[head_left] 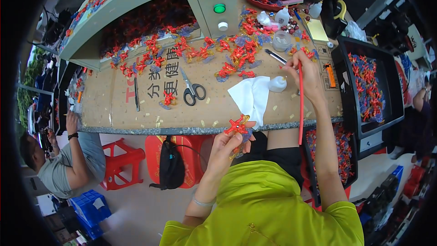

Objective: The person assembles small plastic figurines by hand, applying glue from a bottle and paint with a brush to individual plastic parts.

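Note:
My left hand (219,154) is closed around a small plastic figure (237,125), red on top with clear yellow and blue parts, just over the table's front edge. My right hand (307,74) is raised over the right side of the table, its fingers closed on a slim silver and black pen-like tool (276,57) pointing up and left. A long, thin red tube (301,105) hangs down from that hand; how it joins the tool is hidden. Between the hands lie a white cloth (250,98) and a white squeeze bottle (277,84).
Black-handled scissors (194,94), a dark thin stick (136,92) and many more figures (243,54) lie on the cardboard-covered table (205,118). A machine with an opening (223,0) stands behind. At right is a black bin of figures (396,105). Another person (68,164) sits at left.

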The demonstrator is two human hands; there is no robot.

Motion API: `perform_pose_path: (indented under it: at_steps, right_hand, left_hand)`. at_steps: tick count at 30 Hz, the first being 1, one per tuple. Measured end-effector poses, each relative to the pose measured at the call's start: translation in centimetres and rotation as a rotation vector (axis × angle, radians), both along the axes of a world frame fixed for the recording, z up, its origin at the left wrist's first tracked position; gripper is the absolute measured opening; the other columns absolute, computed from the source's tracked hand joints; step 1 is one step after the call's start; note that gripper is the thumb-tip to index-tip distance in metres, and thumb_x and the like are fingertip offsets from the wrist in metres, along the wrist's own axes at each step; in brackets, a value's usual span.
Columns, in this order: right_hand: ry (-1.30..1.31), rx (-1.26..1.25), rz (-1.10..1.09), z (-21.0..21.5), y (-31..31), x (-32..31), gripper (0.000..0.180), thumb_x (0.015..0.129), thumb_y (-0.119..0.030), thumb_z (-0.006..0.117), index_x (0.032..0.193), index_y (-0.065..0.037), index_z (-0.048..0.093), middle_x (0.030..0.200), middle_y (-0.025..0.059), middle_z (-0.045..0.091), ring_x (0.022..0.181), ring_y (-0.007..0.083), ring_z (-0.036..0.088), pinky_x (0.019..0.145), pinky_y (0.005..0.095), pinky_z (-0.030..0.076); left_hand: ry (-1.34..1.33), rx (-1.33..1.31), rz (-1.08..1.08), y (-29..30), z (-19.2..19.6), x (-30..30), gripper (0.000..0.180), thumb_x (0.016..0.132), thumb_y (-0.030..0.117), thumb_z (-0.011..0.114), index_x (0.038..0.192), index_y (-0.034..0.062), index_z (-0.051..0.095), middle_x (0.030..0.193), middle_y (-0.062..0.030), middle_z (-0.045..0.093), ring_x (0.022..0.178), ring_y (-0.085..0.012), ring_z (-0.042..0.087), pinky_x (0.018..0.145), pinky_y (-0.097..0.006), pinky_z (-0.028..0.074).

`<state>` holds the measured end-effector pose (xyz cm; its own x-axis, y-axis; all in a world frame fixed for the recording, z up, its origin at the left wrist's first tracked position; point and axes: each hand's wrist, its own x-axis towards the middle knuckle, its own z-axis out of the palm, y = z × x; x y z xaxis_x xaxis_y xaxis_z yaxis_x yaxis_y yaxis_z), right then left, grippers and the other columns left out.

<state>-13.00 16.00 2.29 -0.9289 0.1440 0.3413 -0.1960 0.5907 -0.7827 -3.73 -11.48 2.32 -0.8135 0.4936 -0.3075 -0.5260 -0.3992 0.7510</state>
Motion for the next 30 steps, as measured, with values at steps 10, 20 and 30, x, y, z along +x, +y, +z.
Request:
perform_pose_path:
  at_steps: [10,20,30]
  right_hand:
    - [0.013,-0.429,-0.05,5.4,-0.5,8.5,0.025,0.084,0.005,0.058,0.078,-0.008,0.038,0.085,0.0138,0.065,0.078,0.0118,0.059,0.071,0.0256,0.047]
    - [-0.248,-0.87,0.011,4.2,-1.7,13.5,0.032,0.081,0.004,0.065,0.079,-0.009,0.036,0.094,0.0178,0.064,0.083,0.0133,0.062,0.075,0.0243,0.049]
    - [-0.157,-0.555,-0.308,4.3,-3.1,15.4,0.035,0.078,0.007,0.068,0.072,-0.007,0.037,0.078,0.0163,0.066,0.071,0.0126,0.064,0.064,0.0226,0.052]
  left_hand:
    - [0.01,0.072,-0.375,2.4,0.5,-2.9,0.038,0.096,0.024,0.042,0.118,-0.0042,0.057,0.082,-0.0051,0.059,0.068,-0.01,0.053,0.063,-0.022,0.041]
    - [0.089,0.097,-0.681,6.6,0.4,-2.8,0.035,0.093,0.022,0.042,0.109,-0.004,0.059,0.075,-0.0031,0.057,0.064,-0.009,0.052,0.06,-0.022,0.04]
    - [0.173,-0.046,-0.373,8.7,0.3,0.7,0.04,0.091,0.02,0.057,0.123,-0.0037,0.048,0.097,-0.0058,0.06,0.07,-0.0078,0.055,0.064,-0.022,0.044]
